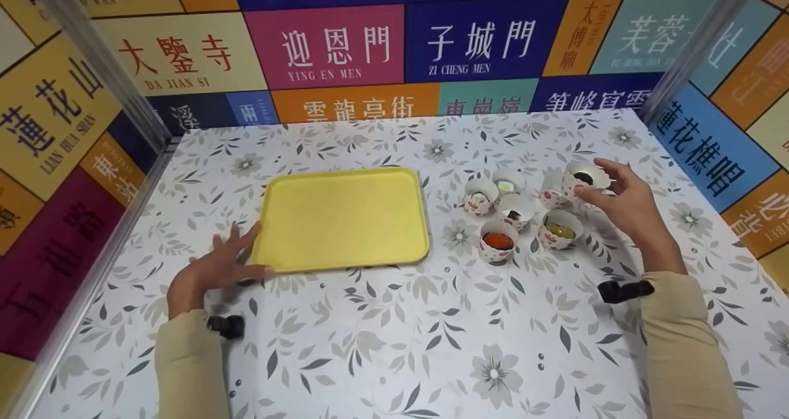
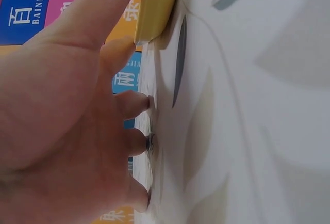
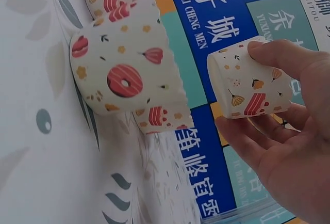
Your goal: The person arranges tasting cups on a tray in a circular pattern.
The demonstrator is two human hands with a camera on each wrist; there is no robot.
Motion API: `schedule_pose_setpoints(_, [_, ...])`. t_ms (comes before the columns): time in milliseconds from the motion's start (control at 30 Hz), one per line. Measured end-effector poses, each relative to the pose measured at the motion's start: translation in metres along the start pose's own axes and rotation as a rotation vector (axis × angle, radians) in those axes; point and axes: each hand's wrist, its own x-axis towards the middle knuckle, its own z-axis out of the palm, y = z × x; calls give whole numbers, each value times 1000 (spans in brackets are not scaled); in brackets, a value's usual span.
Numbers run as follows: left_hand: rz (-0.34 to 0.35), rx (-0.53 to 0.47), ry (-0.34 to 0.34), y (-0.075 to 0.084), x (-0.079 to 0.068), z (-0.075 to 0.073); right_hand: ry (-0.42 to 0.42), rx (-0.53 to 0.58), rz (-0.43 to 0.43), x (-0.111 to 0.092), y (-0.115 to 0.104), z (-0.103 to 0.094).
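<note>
A white counter [image 1: 394,351] patterned with grey flowers and leaves fills the middle and bottom of the head view. Coloured panels [image 1: 327,46] with Chinese lettering span its top and both sides. Left of centre lies a yellow tray [image 1: 345,219], flat on the counter. At its lower-left corner, the left hand [image 1: 216,265] is spread, gripping nothing; thumb and forefinger touch the tray's edge. Toward the right of the frame, the right hand [image 1: 629,197] grasps a printed paper cup [image 3: 251,79] between thumb and fingers, raised off the counter, with something dark inside. Just beside it, right of centre, six similar cups [image 3: 121,64] stand upright in a loose cluster. The nearest two contain a red-orange filling [image 1: 498,241] and a yellowish-green one [image 1: 560,230]; a cup behind them has dark bits [image 1: 513,215].
</note>
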Motion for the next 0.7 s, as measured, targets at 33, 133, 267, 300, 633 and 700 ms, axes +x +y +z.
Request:
schedule_pose_setpoints(33, [1,-3,-1,0,0,0,-2,-2,-3,0,-1,2])
schedule_pose_setpoints(133, [3,-14,-1,0,0,0,-8,-5,-19,-2,-5,6])
schedule_pose_setpoints(267, [-4,-13,-4,1,1,0,-17,-11,-38,-2,-10,12])
schedule_pose_setpoints(300, [-6,-12,-4,1,1,0,-16,-17,-41,-2,-12,14])
schedule_pose_setpoints(633, [0,16,4,0,0,-1,-15,-31,-102,2,-25,32])
schedule_pose_setpoints(700, [-1,13,2,0,0,0,-16,-34,-103,3,-26,35])
